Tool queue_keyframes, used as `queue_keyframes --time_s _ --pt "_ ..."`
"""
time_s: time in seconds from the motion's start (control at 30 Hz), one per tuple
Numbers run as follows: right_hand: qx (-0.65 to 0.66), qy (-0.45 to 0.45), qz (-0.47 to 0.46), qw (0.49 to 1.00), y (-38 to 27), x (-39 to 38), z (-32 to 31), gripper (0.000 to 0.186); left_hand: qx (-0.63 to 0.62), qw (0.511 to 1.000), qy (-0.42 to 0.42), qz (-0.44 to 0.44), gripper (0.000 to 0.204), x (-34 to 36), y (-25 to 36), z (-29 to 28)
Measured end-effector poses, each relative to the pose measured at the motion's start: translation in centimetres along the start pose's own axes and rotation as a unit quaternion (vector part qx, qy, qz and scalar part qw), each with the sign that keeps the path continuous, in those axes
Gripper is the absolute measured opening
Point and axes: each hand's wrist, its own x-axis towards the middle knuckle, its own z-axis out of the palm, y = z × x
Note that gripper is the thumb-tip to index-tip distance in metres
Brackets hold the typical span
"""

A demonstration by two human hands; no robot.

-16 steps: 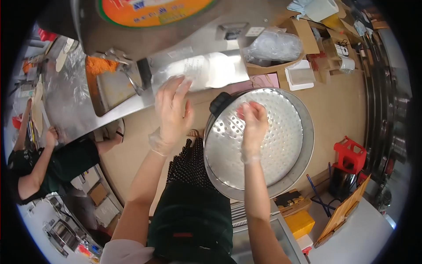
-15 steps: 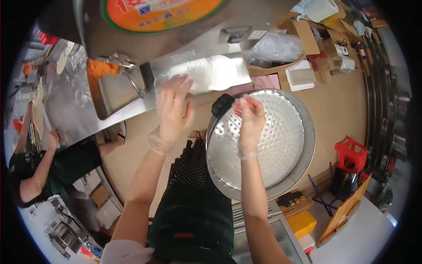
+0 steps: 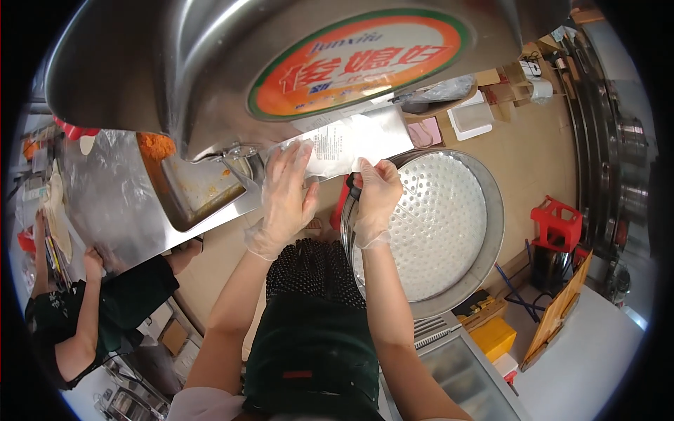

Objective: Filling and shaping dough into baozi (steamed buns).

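Above a steel ledge under a large steel machine [image 3: 196, 63] lies a flat white packet [image 3: 330, 140] with printing. My left hand [image 3: 284, 193], in a clear loose glove, rests at the packet's left part with fingers stretched out and slightly apart. My right hand [image 3: 375, 196], also gloved, pinches the packet's near right corner. Just beneath and right of it is a big round steel pan [image 3: 491, 231] with a perforated plate, its dark handle partly hidden by my hand. A steel tray [image 3: 184, 214] with orange shredded food [image 3: 156, 146] is to the left.
A co-worker [image 3: 105, 309] works at the left counter [image 3: 126, 210]. Cardboard boxes [image 3: 486, 79] and a white container [image 3: 469, 118] lie at back right. A red stool [image 3: 558, 224], a wooden board [image 3: 558, 312] and a yellow box [image 3: 491, 340] are at the right.
The view has shifted, with the machine filling more of the top. My hands have reached forward to the white packet, and my right fingers have taken hold of its corner.
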Motion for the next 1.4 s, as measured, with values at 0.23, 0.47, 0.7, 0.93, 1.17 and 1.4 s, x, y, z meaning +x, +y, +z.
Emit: queue_keyframes --time_s 0.23,0.47,0.7,0.93,1.17,1.4 --pt "0.040 0.063 -0.008 0.997 -2.0 0.5 -1.1 0.011 0.007 0.999 0.000 0.036 0.069 0.4 -0.5 0.0" --pt "0.175 0.067 0.076 0.979 -2.9 2.4 -4.7 0.011 -0.002 0.994 0.051 0.092 0.056 -0.2 0.7 -0.2" --pt "0.110 -0.015 0.059 0.992 -3.9 0.8 -16.6 0.008 -0.621 0.741 -0.081 -0.243 0.070 -3.1 10.1 5.0" --pt "0.053 0.003 0.072 0.996 -2.9 2.3 -28.3 0.007 -0.763 0.510 -0.116 -0.380 0.103 -5.9 16.3 14.2" --pt "0.006 -0.023 0.088 0.996 -1.5 3.5 -32.9 0.007 -0.860 0.407 -0.015 -0.308 0.096 -6.9 22.9 19.1" --pt "0.005 -0.034 0.115 0.993 0.2 3.8 -33.3 0.008 -0.756 0.559 -0.154 -0.302 0.040 -8.8 23.2 20.5"
